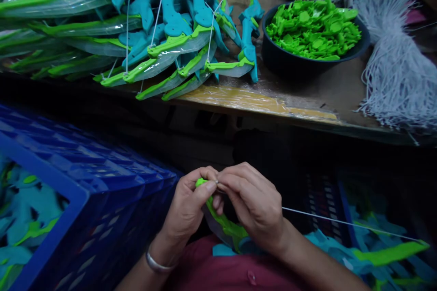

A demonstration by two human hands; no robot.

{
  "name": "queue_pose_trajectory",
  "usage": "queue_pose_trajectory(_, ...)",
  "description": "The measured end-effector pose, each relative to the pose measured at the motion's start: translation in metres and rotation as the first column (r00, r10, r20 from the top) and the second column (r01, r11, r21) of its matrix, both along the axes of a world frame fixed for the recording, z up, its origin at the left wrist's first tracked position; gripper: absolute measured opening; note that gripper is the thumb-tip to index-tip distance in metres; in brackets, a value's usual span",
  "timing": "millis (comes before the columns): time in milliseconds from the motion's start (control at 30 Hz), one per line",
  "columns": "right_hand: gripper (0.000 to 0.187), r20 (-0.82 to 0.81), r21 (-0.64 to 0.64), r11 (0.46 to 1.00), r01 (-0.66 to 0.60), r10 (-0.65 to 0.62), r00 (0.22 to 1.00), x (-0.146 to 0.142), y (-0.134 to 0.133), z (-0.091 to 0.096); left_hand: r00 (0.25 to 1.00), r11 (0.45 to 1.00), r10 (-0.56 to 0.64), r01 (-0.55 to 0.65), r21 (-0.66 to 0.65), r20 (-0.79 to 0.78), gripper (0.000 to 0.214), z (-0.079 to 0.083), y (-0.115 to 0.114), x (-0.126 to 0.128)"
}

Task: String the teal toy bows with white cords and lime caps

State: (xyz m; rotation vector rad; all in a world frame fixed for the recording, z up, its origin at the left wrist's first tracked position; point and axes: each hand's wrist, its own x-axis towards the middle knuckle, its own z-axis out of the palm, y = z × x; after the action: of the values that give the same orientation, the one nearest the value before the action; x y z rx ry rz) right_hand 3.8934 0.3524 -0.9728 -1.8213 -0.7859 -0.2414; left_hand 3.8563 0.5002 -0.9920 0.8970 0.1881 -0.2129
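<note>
A toy bow (pixel 218 218) with a teal body and bright green limbs lies across my lap. My left hand (pixel 191 200) is closed around one green limb tip, its thumb and forefinger pressed near the end. Against that tip, my right hand (pixel 252 200) pinches a white string (pixel 341 220). The string stretches tight from behind my right hand to a green limb tip at the lower right. My right forearm covers the middle of the bow, and the string's end is mostly hidden by my fingers.
Many teal-and-green toy bows (pixel 170 13) are piled on the workbench (pixel 307 82). Beside them stand a dark bowl (pixel 273 61) of small green parts and a bundle of white strings (pixel 396 68). Blue crates with bows flank me, the left crate (pixel 85 191) close to my left arm.
</note>
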Motion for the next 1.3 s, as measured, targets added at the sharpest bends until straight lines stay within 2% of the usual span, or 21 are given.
queue_pose_trajectory(100, 0.021, -0.043, 0.028, 1.0, -0.002, 0.004, 0.999, -0.003, 0.0, 0.001, 1.0, 0.999, -0.004, 0.004, -0.034, 0.005, 0.016, 0.001, 0.001, -0.001)
queue_pose_trajectory(200, 0.02, -0.181, 0.082, 0.997, 0.012, 0.003, 0.983, -0.004, -0.001, 0.001, 1.0, 0.999, 0.01, -0.01, -0.048, 0.009, 0.015, 0.001, 0.001, -0.002)
queue_pose_trajectory(300, 0.015, -0.334, 0.123, 0.992, 0.043, 0.0, 0.943, -0.004, -0.001, 0.004, 0.999, 0.999, 0.042, -0.041, -0.018, 0.026, 0.013, 0.001, -0.001, -0.003)
queue_pose_trajectory(400, 0.014, -0.403, 0.114, 0.993, 0.028, 0.02, 0.915, -0.001, -0.003, 0.01, 0.997, 0.997, 0.071, -0.072, 0.032, 0.034, 0.01, 0.001, -0.004, -0.004)
queue_pose_trajectory(500, 0.014, -0.351, 0.047, 0.999, 0.001, 0.016, 0.936, 0.002, -0.003, 0.014, 0.996, 0.992, 0.087, -0.088, 0.085, 0.025, 0.01, 0.001, -0.006, -0.005)
queue_pose_trajectory(600, 0.015, -0.1, -0.084, 0.996, 0.026, -0.035, 0.994, 0.004, -0.003, 0.012, 0.993, 0.983, 0.113, -0.115, 0.145, 0.018, 0.01, 0.0, -0.007, -0.006)
queue_pose_trajectory(667, 0.015, 0.07, -0.158, 0.986, 0.053, -0.042, 0.997, 0.006, -0.003, 0.008, 0.99, 0.977, 0.139, -0.139, 0.162, 0.014, 0.011, -0.002, -0.007, -0.008)
queue_pose_trajectory(767, 0.014, 0.175, -0.204, 0.972, 0.12, -0.084, 0.981, 0.009, -0.004, 0.004, 0.987, 0.976, 0.161, -0.158, 0.149, -0.012, 0.011, -0.005, -0.008, -0.01)
queue_pose_trajectory(867, 0.012, 0.138, -0.178, 0.968, 0.178, -0.155, 0.978, 0.011, -0.006, 0.002, 0.987, 0.979, 0.161, -0.156, 0.133, -0.029, 0.013, -0.008, -0.008, -0.01)
queue_pose_trajectory(967, 0.011, 0.08, -0.145, 0.974, 0.175, -0.165, 0.983, 0.01, -0.007, 0.002, 0.987, 0.981, 0.157, -0.152, 0.117, -0.032, 0.014, -0.008, -0.007, -0.008)
queue_pose_trajectory(1167, 0.008, -0.079, -0.111, 0.993, 0.029, -0.038, 0.996, 0.004, -0.004, 0.004, 0.987, 0.977, 0.142, -0.128, 0.171, -0.071, 0.018, -0.009, -0.007, -0.005)
queue_pose_trajectory(1300, 0.013, -0.092, -0.13, 0.991, -0.017, 0.005, 0.996, 0.004, -0.003, 0.002, 0.992, 0.975, 0.109, -0.096, 0.199, -0.057, 0.025, -0.013, -0.009, -0.005)
